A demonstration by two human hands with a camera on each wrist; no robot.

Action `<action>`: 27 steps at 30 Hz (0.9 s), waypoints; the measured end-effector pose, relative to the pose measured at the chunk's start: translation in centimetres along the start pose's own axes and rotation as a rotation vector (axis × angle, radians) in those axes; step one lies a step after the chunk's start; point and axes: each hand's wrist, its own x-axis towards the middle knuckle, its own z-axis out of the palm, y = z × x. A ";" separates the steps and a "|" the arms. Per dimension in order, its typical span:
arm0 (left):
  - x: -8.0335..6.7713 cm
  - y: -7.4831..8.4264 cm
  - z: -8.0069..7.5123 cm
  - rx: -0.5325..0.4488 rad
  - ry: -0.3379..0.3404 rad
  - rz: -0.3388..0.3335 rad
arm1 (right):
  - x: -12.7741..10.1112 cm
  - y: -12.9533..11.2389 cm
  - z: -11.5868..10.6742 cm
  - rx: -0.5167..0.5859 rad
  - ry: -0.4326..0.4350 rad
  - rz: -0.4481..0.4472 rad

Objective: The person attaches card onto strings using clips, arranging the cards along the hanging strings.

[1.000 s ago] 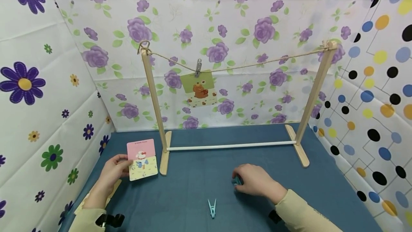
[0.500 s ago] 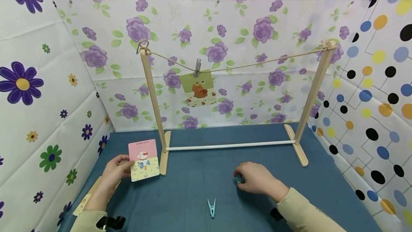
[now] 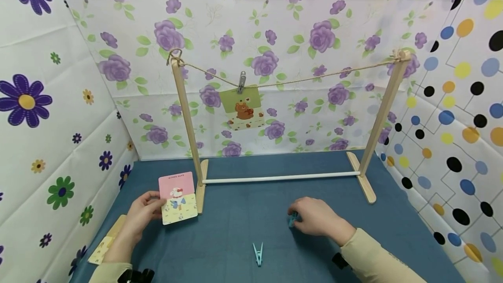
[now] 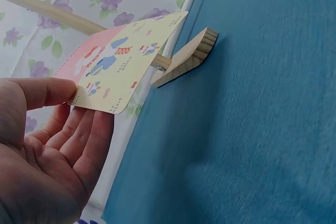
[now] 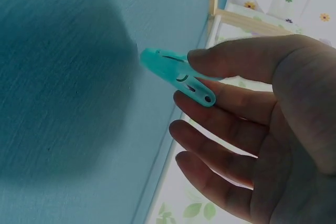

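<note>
My left hand [image 3: 140,217] pinches a pink and yellow card [image 3: 177,197] [image 4: 118,59] by its corner, just left of the rack's left foot [image 3: 201,192]. My right hand [image 3: 314,218] pinches a teal clothespin [image 3: 292,219] [image 5: 176,76] between thumb and fingers, just above the blue table [image 3: 235,222]. A second teal clothespin [image 3: 258,253] lies on the table near me. On the wooden rack's string [image 3: 314,77] a grey clip [image 3: 241,83] holds a green bear card [image 3: 242,108].
The rack's two posts [image 3: 184,112] and white crossbar [image 3: 280,178] span the back of the table. Flowered and dotted walls close in on three sides. More cards [image 3: 106,241] lie at the table's left edge.
My left hand has carried the card slightly right and down. My right hand has lifted the teal clothespin a little off the table.
</note>
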 end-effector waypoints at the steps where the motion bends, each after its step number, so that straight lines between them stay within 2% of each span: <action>1: -0.1 0.0 0.1 -0.004 -0.003 0.003 | 0.0 0.0 0.0 -0.003 0.004 0.002; 8: -0.3 -0.1 0.8 -0.052 -0.005 0.017 | -0.2 -0.1 -0.3 -0.001 0.018 0.031; 17: -0.8 0.3 1.6 -0.053 0.001 0.015 | -0.2 0.1 -0.5 0.032 0.010 0.046; 27: -0.8 0.4 2.5 -0.073 -0.017 0.062 | -0.2 0.5 -0.8 0.015 0.033 0.027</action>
